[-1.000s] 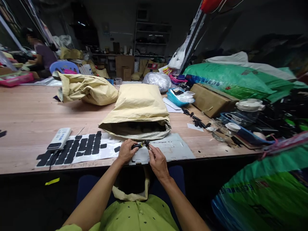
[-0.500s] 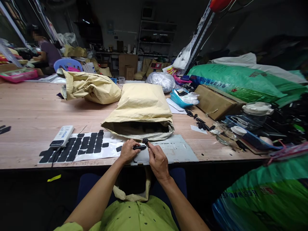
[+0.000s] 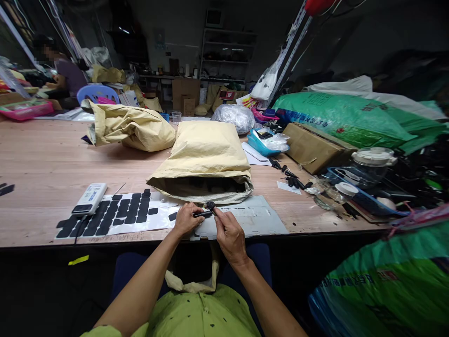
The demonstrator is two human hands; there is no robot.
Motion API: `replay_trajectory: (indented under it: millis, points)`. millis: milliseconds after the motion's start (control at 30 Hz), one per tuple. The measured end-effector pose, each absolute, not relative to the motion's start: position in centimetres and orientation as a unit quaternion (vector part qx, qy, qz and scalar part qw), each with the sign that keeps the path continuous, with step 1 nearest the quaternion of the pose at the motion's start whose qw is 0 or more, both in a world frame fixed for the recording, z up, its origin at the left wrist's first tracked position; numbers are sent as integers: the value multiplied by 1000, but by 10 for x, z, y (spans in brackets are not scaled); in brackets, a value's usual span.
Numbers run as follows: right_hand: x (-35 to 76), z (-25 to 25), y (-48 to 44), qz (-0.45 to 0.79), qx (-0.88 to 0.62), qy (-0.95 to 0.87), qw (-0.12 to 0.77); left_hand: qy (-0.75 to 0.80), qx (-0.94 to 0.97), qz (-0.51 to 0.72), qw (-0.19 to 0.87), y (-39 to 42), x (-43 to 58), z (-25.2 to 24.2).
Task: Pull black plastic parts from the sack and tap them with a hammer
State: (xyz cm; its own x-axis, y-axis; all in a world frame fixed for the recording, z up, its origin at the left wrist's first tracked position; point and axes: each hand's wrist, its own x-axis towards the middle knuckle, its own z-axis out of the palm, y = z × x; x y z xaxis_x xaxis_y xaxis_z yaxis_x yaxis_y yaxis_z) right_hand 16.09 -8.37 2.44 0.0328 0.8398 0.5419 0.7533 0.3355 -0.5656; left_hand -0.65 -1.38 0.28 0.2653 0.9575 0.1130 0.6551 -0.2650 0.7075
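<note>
My left hand [image 3: 188, 219] is closed on a slim black rod-like piece [image 3: 203, 214] that points to the right. In my right hand [image 3: 230, 234] the fingers pinch a small black part with a round knob [image 3: 210, 205] at its top. Both hands are close together over a grey board [image 3: 250, 217] at the table's front edge. Just beyond them lies a cream paper sack [image 3: 210, 150], its wide mouth facing me; dark contents inside cannot be made out. Left of my hands, a white sheet [image 3: 161, 216] carries rows of black rounded stickers [image 3: 131, 210].
A white handheld device [image 3: 89, 200] with a cable sits on the left. Another cream sack [image 3: 136, 128] lies behind it. To the right are loose black parts [image 3: 291, 180], a cardboard box [image 3: 315, 147], a blue tray [image 3: 365, 203] and green sacks [image 3: 382, 285]. A person [image 3: 66, 75] sits far left.
Almost nothing differs. Both hands keep their grip on the black pieces at the same place, and the whole view has shifted very slightly.
</note>
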Motion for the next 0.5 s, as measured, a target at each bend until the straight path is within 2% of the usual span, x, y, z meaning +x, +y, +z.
replay_trajectory:
  millis: [100, 267, 500]
  points:
    - [160, 19, -87, 37, -580, -691, 430, 534, 751, 280, 269, -14, -7, 2]
    - [164, 7, -86, 48, -597, -715, 360, 533, 754, 286, 256, -14, -6, 0]
    - [173, 14, -78, 28, -590, -683, 430, 540, 749, 283, 260, -14, -5, 1]
